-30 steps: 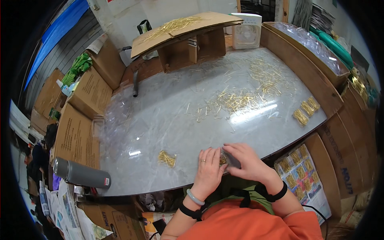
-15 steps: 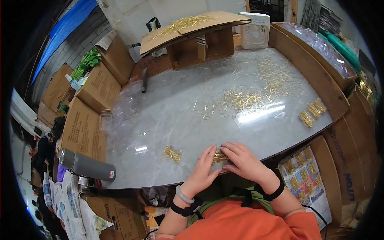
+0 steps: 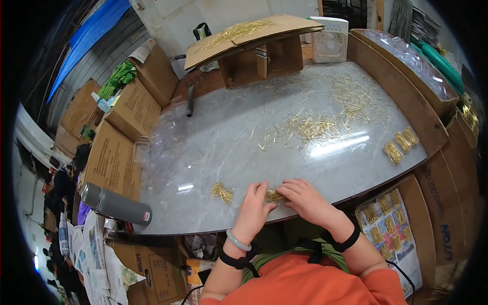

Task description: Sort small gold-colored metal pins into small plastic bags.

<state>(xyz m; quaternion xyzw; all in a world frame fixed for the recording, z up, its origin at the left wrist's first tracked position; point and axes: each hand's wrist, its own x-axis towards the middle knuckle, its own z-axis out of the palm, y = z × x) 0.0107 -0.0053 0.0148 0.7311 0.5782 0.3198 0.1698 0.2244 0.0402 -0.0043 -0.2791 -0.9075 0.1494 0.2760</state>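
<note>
Bundle in hand: a small, gold-coloured bundle of thin wire-like pieces is lying between both hands, close to the near edge of the grey, marbled, glossy tabletop.
Right hand: the bare right hand, with a black band on its wrist, is pinching the bundle's right end, its fingers bending over the top and its thumb sitting on the near side.
Left hand: the bare left hand, with a pale round bangle and a black band behind it, is bracketing the left end between parted fingers and thumb; how firmly they are pressing, I cannot tell.
Left of the hands: another small gold bundle in clear wrapping is resting near the left hand.
Loose wires: a scattered heap of thin gold pieces is spreading over the table beyond the hands.
Right edge: three tied-looking gold bundles are lying side by side.
Left edge: a grey cylindrical bottle is lying on its side.
Far side: a brown cardboard stand is bearing more gold wires on its top.
</note>
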